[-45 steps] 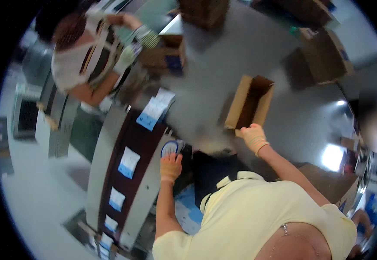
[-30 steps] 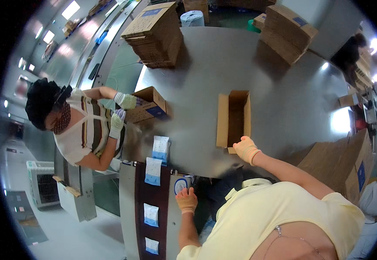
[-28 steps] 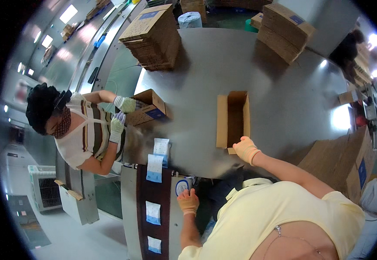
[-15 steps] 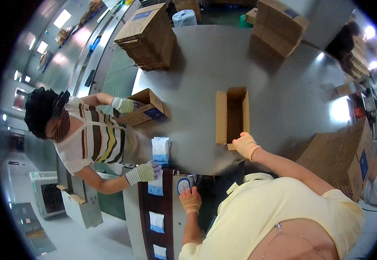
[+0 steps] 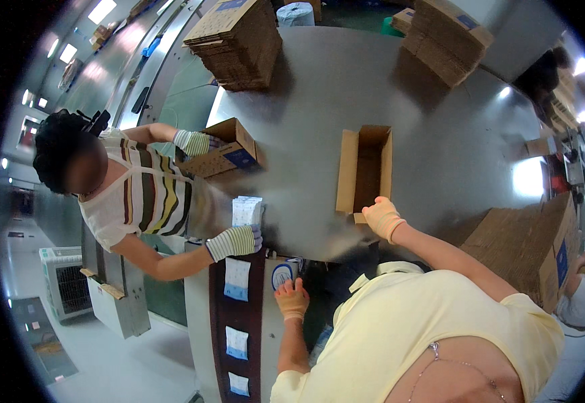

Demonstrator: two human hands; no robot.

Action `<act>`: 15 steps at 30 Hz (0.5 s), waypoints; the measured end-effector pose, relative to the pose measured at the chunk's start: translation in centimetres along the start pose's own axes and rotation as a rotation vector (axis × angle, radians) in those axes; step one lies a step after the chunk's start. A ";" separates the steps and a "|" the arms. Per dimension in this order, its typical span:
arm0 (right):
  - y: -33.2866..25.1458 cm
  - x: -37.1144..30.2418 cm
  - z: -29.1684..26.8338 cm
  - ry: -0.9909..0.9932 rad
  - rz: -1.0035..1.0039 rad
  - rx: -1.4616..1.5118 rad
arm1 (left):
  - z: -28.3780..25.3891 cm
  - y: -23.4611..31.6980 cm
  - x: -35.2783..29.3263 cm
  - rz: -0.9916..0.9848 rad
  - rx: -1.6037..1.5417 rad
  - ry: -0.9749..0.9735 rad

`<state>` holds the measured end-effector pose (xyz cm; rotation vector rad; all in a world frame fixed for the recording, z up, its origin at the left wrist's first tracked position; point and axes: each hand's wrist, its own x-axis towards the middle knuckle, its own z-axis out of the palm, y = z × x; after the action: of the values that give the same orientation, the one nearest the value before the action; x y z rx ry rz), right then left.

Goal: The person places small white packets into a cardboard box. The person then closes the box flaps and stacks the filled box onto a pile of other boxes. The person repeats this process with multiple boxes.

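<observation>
My right hand [image 5: 383, 219], in a thin orange glove, has its fingers closed on the near rim of an open cardboard box [image 5: 346, 172]. The box stands upright on the metal table with a side flap folded outward; I see nothing inside it. My left hand [image 5: 292, 299], also gloved in orange, rests with fingers apart at the edge of the conveyor frame and holds nothing. Close to it, white and blue soft packs [image 5: 237, 279] lie in a row on the dark conveyor belt [image 5: 218, 336]. A stack of such packs [image 5: 246, 211] sits at the belt's far end.
On the left, a co-worker's striped-gloved hand [image 5: 236, 243] is at the pack stack; their other hand [image 5: 197, 143] reaches into a second box [image 5: 220, 161]. Flattened cartons are piled at the far left [image 5: 239, 54], far right [image 5: 443, 43] and near right [image 5: 534, 242] of the metal table [image 5: 299, 121].
The view has shifted slightly. The co-worker's near hand has moved away from me to the stack's near end, uncovering a pack on the belt. My right hand stays on the box rim.
</observation>
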<state>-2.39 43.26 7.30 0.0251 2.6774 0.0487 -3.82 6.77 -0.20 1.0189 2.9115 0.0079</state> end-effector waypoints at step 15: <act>-0.1 0.1 1.2 0.004 0.003 0.034 | 0.2 -0.3 -0.3 0.023 -0.029 0.064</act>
<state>-1.89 43.21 6.15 0.0402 2.6824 0.0046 -3.75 6.35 -0.36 1.0673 2.9470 0.0848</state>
